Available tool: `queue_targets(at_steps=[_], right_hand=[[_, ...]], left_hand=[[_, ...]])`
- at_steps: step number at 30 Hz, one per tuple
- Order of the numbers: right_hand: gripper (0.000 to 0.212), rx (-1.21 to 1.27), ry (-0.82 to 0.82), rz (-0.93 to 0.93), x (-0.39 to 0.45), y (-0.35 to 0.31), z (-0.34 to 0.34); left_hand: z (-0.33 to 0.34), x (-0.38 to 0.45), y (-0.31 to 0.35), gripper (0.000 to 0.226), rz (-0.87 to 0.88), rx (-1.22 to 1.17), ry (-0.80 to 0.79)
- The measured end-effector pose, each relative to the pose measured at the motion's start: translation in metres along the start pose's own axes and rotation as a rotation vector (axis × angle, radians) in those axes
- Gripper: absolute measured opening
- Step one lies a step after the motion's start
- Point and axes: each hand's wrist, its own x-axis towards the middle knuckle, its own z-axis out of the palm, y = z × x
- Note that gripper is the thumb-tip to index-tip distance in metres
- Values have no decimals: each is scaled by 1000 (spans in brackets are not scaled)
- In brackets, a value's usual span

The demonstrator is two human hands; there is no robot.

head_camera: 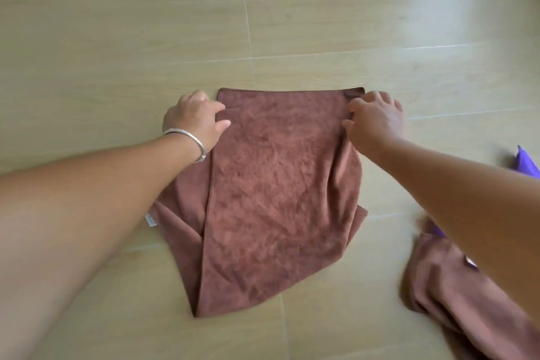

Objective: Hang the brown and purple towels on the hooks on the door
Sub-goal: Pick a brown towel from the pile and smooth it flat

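Brown microfibre towel (280,184), folded w/ one layer lapped diagonally over another, lies flat on pale wood-look tile floor (117,38), roughly mid-floor. Far hem straight, near end tapers to a point. Small white care label (150,220) sticks out at its left edge.

Left hand (194,122), thin silver bangle (187,140) on wrist, sits at towel's far-left corner, fingers curled, thumb and fingertips touching the cloth edge; actual pinch – can't tell. Right hand (375,122) at far-right corner, fingers bent down onto the edge; grip also unclear.

Second brown cloth (455,301), bunched, lies on floor near right, partly under right forearm. Purple towel (526,165) peeks out by floor's right edge, mostly hidden by that arm.
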Motion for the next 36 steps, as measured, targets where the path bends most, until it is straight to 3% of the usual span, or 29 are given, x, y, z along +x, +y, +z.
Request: queue_targets(at_steps=[2,4,6,8,11,14,18,24,36], right_hand=[[39,-38,9,-2,40,4,18],[54,-36,-145,-20,74,6,34],[61,-16,-314,-55,92,3,45],[55,-50,-317,-59,88,3,47],[45,-156,-272,-25,64,4,41],[30,-130,-202,19,43,-7,21],[24,-23,-125,-51,-9,-21,-17],[12,100,-212,-86,-49,-40,-144],[21,65,-20,-166,10,-90,-471]], left_hand=[[16,41,5,50,15,19,-37],[30,78,14,67,33,50,-161],[39,100,19,69,51,100,-266],[42,102,26,58,64,96,-274],[42,79,35,32,101,111,-160],[27,52,31,29,70,139,-135],[-6,2,18,12,25,165,-141],[-140,-54,8,17,-47,205,-150],[-484,-45,-5,20,-114,196,56]])
